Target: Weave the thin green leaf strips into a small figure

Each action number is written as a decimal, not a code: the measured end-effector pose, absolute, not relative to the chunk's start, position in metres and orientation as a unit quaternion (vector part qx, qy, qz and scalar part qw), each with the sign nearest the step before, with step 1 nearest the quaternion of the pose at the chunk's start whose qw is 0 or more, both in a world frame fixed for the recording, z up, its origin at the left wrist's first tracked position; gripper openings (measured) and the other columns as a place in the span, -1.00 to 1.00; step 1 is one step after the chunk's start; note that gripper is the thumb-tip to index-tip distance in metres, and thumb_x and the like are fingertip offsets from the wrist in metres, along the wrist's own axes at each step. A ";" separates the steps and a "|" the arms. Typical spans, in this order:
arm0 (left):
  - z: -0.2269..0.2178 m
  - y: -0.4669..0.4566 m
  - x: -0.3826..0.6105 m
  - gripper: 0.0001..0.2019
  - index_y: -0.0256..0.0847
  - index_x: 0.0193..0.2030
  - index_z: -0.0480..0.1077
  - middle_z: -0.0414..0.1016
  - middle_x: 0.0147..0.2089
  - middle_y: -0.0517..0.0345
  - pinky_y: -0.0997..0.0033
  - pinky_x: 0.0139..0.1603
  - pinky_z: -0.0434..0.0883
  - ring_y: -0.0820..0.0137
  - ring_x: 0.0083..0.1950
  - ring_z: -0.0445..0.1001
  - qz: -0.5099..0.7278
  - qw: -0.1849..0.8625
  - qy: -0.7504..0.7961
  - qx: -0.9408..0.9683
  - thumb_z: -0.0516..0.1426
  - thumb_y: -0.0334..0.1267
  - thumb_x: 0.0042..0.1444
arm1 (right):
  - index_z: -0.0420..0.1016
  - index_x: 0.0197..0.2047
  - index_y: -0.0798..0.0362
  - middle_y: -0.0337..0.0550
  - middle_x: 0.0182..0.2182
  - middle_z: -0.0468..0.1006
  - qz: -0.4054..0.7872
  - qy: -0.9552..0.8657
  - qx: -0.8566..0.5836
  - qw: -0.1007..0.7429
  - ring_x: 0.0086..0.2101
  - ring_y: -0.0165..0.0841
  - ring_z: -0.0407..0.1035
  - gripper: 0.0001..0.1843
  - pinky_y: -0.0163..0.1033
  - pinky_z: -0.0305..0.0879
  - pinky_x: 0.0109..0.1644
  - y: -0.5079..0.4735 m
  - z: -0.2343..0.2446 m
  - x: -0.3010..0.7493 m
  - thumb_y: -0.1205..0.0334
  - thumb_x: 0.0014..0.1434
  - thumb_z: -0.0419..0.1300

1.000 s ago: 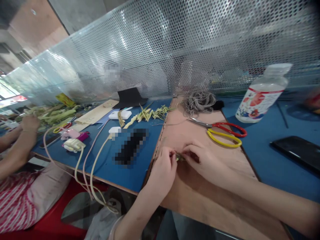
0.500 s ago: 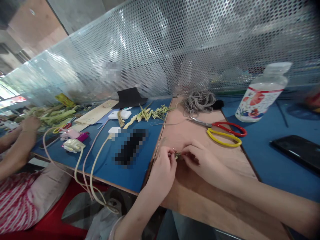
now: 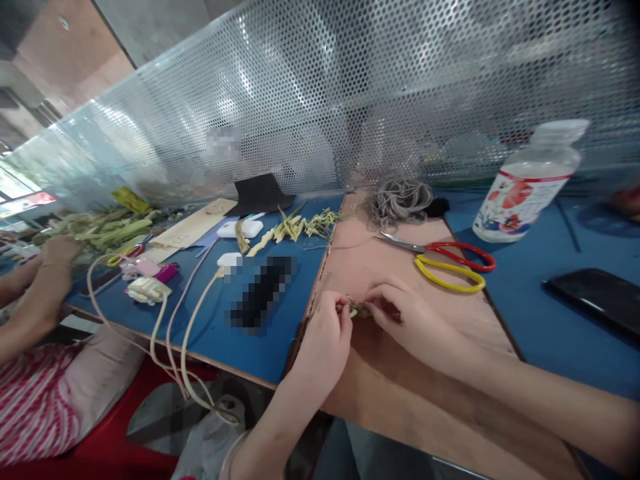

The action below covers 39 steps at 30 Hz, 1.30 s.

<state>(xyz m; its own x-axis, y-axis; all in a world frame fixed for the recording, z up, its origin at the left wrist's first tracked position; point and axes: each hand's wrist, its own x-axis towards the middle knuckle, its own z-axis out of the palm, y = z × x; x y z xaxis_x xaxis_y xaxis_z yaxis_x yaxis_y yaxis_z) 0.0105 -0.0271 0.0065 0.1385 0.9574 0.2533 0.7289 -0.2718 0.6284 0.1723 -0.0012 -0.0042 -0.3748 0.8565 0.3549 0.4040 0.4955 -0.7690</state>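
My left hand (image 3: 329, 338) is closed in a pinch on a small yellowish-green piece (image 3: 355, 311) that looks like a twist of plant fibre. My right hand (image 3: 407, 325) pinches the other end of it between thumb and fingertips. Both hands are low over a light brown board (image 3: 480, 333), and fingers cover much of the piece. Beyond the right hand lie scissors (image 3: 453, 257) with one red and one yellow handle. A tangle of grey yarn (image 3: 400, 200) rests farther back. Similar yellow-green braided pieces (image 3: 290, 230) lie to the left on the blue tabletop.
A labelled bottle (image 3: 525, 187) and a black phone (image 3: 595, 300) are on the right. Chargers with cables (image 3: 187, 333), a white case (image 3: 240, 229) and a black piece (image 3: 263, 193) lie left. Perforated metal screen (image 3: 300, 100) runs behind. A co-worker's hand (image 3: 60, 252) works at far left.
The right fingertips have shifted slightly along the small piece, and more of its yellowish part shows between the hands. The left hand stays nearly in place.
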 end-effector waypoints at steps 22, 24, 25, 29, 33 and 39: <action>0.007 -0.028 0.010 -0.88 -0.21 -0.22 0.23 0.38 -0.28 0.09 0.39 -0.26 0.31 0.38 -0.26 0.38 0.306 0.184 0.561 0.747 -0.08 -0.30 0.16 | 0.43 -0.25 0.02 -0.17 -0.21 0.37 0.289 -0.789 -0.393 0.374 -0.41 -0.47 0.31 -0.72 -0.30 0.30 -0.36 0.000 -0.005 0.173 0.47 -0.02 0.04; 0.007 -0.028 0.010 -0.88 -0.21 -0.23 0.23 0.37 -0.27 0.08 0.38 -0.24 0.31 0.38 -0.24 0.37 0.304 0.193 0.557 0.749 -0.08 -0.31 0.16 | 0.42 -0.23 0.01 -0.18 -0.21 0.36 0.287 -0.792 -0.390 0.372 -0.41 -0.47 0.31 -0.70 -0.30 0.31 -0.34 -0.001 -0.004 0.173 0.47 -0.02 0.05; 0.007 -0.028 0.009 -0.88 -0.21 -0.23 0.23 0.37 -0.25 0.08 0.37 -0.22 0.32 0.38 -0.23 0.37 0.304 0.198 0.554 0.749 -0.08 -0.31 0.16 | 0.42 -0.22 0.01 -0.17 -0.20 0.36 0.285 -0.793 -0.388 0.372 -0.40 -0.47 0.31 -0.70 -0.30 0.31 -0.33 -0.001 -0.004 0.172 0.47 -0.02 0.05; 0.007 -0.028 0.009 -0.86 -0.21 -0.17 0.23 0.37 -0.19 0.05 0.33 -0.14 0.33 0.35 -0.14 0.37 0.312 0.220 0.537 0.752 -0.08 -0.34 0.15 | 0.42 -0.24 0.01 -0.17 -0.22 0.36 0.275 -0.797 -0.386 0.374 -0.37 -0.45 0.31 -0.72 -0.29 0.30 -0.32 -0.001 -0.006 0.172 0.47 -0.02 0.05; 0.007 -0.028 0.009 -0.83 -0.18 -0.14 0.24 0.37 -0.14 0.06 0.31 -0.07 0.32 0.35 -0.08 0.36 0.326 0.241 0.520 0.752 -0.08 -0.37 0.14 | 0.38 -0.29 0.02 -0.18 -0.24 0.36 0.290 -0.788 -0.395 0.373 -0.41 -0.46 0.30 -0.77 -0.30 0.30 -0.36 -0.002 -0.005 0.172 0.46 -0.02 0.05; 0.007 -0.027 0.008 -0.86 -0.20 -0.22 0.27 0.37 -0.21 0.10 0.38 -0.14 0.36 0.41 -0.17 0.37 0.337 0.246 0.512 0.751 -0.06 -0.38 0.12 | 0.33 -0.38 0.04 -0.18 -0.28 0.35 0.292 -0.781 -0.405 0.375 -0.47 -0.48 0.27 -0.87 -0.31 0.28 -0.43 -0.005 -0.003 0.170 0.44 -0.02 0.07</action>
<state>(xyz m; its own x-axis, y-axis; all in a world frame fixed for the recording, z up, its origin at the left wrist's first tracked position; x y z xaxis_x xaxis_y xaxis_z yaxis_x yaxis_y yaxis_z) 0.0078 -0.0270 0.0073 0.2480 0.9349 0.2540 0.6036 -0.3541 0.7143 0.1697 -0.0052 -0.0028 -0.3899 0.8523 0.3487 0.4142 0.5005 -0.7602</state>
